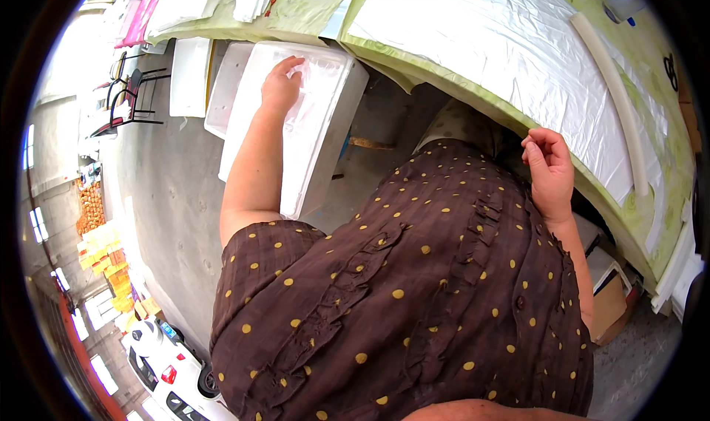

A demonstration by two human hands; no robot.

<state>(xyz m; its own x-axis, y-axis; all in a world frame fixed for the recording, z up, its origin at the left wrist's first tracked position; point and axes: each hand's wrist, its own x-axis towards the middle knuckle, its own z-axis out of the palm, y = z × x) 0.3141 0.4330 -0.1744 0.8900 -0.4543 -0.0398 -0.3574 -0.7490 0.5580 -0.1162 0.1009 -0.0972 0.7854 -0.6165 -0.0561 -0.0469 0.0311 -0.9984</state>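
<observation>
From the head view, I see the left hand (279, 90) at eleven o'clock, fingers bent over the white tub (319, 151), which sits between ten and eleven; I can't tell whether they grip anything. The right hand (552, 178), near three, is loosely curled beside the edge of the table (473, 99), its fingertips close to the thumb; whether something thin is pinched there, I can't tell. Reaching into that tub, I'd keep the left wrist above the rim, take a light fingertip pinch, and lift straight up so nothing snags.
</observation>
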